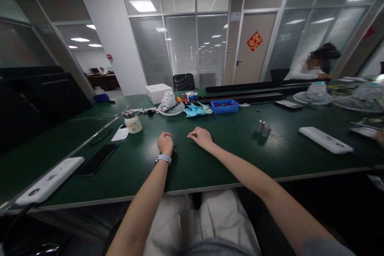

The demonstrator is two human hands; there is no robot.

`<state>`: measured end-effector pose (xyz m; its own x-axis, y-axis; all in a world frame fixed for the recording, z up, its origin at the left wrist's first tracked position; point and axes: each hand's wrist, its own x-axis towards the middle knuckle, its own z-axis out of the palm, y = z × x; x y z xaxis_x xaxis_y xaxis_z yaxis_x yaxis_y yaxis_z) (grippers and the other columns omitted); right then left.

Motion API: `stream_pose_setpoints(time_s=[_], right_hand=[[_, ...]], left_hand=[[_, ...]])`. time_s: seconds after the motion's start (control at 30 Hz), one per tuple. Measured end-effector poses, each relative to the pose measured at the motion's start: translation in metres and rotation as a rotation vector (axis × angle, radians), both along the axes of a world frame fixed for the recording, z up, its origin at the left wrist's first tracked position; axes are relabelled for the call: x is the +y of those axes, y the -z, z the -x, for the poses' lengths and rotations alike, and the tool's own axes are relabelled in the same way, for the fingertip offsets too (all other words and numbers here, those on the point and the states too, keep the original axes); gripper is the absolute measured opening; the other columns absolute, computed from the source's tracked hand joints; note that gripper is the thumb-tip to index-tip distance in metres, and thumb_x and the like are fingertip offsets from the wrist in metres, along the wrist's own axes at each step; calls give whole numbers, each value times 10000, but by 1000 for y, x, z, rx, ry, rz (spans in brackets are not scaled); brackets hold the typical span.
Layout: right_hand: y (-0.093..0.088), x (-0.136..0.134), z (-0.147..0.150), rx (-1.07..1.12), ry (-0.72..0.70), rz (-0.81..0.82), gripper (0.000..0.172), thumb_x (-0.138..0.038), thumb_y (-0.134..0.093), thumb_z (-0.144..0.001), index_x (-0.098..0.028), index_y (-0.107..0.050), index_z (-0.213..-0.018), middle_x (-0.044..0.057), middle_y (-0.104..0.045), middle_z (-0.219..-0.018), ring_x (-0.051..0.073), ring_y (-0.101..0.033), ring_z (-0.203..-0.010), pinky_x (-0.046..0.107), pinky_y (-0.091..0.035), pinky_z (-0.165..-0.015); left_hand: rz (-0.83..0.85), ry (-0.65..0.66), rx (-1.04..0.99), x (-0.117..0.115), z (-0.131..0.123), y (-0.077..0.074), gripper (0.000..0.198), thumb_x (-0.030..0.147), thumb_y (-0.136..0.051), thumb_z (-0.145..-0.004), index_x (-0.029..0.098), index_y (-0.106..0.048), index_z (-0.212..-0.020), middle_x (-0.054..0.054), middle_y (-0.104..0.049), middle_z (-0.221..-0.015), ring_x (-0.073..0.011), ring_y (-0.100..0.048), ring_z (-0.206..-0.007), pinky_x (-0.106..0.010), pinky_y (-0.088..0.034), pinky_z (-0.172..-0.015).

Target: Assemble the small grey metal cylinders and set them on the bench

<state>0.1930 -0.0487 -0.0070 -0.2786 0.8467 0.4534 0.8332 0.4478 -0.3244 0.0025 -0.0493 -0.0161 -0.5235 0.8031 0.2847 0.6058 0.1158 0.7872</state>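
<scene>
Above the green table, my left hand is closed, with its fingers curled and a watch on the wrist. Just to its right, my right hand has its fingertips pressed together, pointing left. A gap separates the two hands. Whatever either hand holds, if anything, is hidden or too small to tell. Light blue fan blades lie beyond my right hand, beside a blue bin of small parts. A white fan part with a round grille stands beyond my left hand.
On the left are a jar, a white phone, a black phone and a white power strip. Two metal cylinders and another power strip lie right. A person sits at the far right.
</scene>
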Motion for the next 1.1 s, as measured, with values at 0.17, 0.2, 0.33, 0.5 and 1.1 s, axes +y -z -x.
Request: stream_pose_setpoints(time_s=[0.17,0.2,0.33,0.5,1.1], right_hand=[[-15,-19,-131,112,323,-268,350,-359,-436,-926,-199,-698,-1093,78,-673,-1030,187,-571,-938,316,-400,-869],[-16,-21,-159,144,451,-309,364,-333,-418,-926,-177,-689,-1114,95,-670,-1048,198,-567,-947,328,-395,-877],[-11,-27,-242,290,915,-363,390,-249,-422,-884,-120,-666,-1159,148,-660,-1067,237,-576,-953,351,-410,-840],[-3,-29,-263,396,1110,-164,352,-224,-509,-815,-166,-709,-1100,155,-685,-1001,243,-622,-888,336,-454,-754],[-14,-37,-250,391,1136,-119,348,-215,-504,-823,-164,-712,-1097,176,-681,-998,264,-643,-904,353,-478,-761]], left_hand=[[7,27,-23,0,-1,0,274,135,-399,-757,224,-658,-753,-54,-682,-771,-212,-611,-743,-290,-405,-663],[6,30,-23,0,-1,0,273,137,-400,-756,225,-658,-750,-54,-683,-772,-212,-611,-744,-290,-406,-662],[6,27,-11,-1,-1,0,274,136,-403,-751,226,-663,-748,-55,-688,-786,-213,-611,-752,-289,-410,-665],[11,35,7,-3,0,0,282,134,-399,-746,230,-663,-736,-51,-680,-756,-211,-606,-729,-291,-409,-660],[-6,51,9,1,0,3,272,143,-409,-731,232,-665,-703,-48,-685,-756,-208,-607,-734,-283,-408,-652]])
